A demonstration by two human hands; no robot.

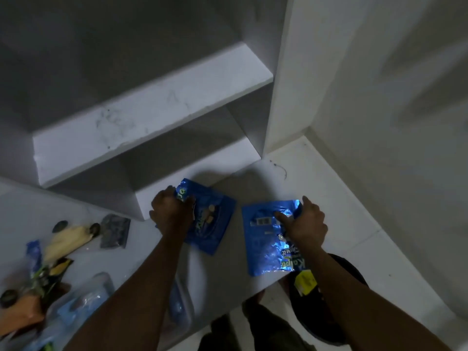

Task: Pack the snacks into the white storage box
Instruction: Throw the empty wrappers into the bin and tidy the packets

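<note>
Two shiny blue snack bags lie flat on the white surface in front of me. My left hand (169, 211) grips the crumpled top of the left blue bag (215, 224), which shows a biscuit picture. My right hand (306, 224) holds the upper right corner of the right blue bag (263, 249), fingers curled over its edge and thumb lying across the foil. A pale, see-through plastic box (101, 287) sits at the lower left, partly hidden behind my left arm. The light is dim.
A pile of other snacks lies at the left: a yellow pack (68, 239), a grey pack (115, 230), an orange pack (20, 312). White shelves (152, 117) rise behind. A black bag with a yellow label (306, 282) sits below the surface's front edge.
</note>
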